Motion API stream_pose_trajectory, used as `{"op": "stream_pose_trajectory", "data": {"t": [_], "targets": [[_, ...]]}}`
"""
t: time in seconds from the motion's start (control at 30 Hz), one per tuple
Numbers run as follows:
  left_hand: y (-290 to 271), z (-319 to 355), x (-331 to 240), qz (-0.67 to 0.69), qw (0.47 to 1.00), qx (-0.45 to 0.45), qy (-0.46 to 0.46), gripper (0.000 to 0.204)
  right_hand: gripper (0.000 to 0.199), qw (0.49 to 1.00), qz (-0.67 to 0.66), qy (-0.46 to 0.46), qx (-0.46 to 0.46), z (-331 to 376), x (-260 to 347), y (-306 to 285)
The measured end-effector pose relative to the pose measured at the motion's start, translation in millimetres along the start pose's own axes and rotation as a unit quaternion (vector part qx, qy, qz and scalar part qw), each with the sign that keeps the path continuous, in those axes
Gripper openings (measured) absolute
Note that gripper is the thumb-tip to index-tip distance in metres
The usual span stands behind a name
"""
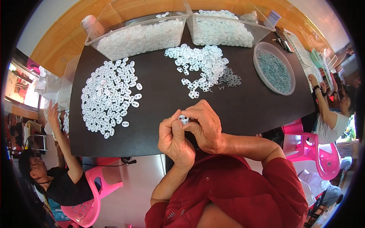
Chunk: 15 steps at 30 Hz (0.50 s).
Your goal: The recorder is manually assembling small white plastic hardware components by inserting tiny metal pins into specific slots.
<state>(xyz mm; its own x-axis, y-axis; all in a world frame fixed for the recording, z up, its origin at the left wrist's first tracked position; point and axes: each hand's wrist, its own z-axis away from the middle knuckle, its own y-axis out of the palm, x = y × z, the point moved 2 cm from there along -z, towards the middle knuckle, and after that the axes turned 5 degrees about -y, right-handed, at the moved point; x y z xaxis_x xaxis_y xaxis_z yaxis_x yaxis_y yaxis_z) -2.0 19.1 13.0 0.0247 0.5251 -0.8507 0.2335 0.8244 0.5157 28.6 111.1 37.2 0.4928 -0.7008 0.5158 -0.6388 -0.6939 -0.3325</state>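
A small white plastic piece with two dark holes [184,119] is pinched between my two hands, just in front of my chest at the table's near edge. My left hand [175,143] grips it with thumb and fingers from the left. From the other side, the thumb and bent fingers of my right hand [206,127] press on it. My fingers cover part of the piece. Beyond my hands lies a loose heap of white pieces [207,62], and a small pile of grey screws [230,78] touches its right side. A wide pile of white oval pieces [108,97] spreads to the left.
Two clear bins full of white pieces [140,38] [220,32] stand along the far edge. A round tub of screws [274,72] sits at the right of the dark table [152,140]. Co-workers sit left [57,186] and right [329,114] on pink chairs.
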Motion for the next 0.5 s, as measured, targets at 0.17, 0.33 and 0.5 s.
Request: {"op": "stream_pose_trajectory", "data": {"t": [0.17,0.33,0.5], "targets": [[4.6,-0.4,0.4,-0.002,0.999,0.027,0.023,0.018,0.03,0.999,0.019,-0.035,-0.032,-0.1,-2.2,-3.5],[7.1,1.4,-0.5,0.005,1.0,-0.001,-0.015,0.018,0.027,0.997,0.029,-0.045,-0.064,3.3,-4.1,2.7],[9.7,0.9,0.2,0.01,1.0,0.01,-0.015,0.023,0.025,0.996,0.052,-0.043,-0.061,-4.1,1.8,-1.1]]}}
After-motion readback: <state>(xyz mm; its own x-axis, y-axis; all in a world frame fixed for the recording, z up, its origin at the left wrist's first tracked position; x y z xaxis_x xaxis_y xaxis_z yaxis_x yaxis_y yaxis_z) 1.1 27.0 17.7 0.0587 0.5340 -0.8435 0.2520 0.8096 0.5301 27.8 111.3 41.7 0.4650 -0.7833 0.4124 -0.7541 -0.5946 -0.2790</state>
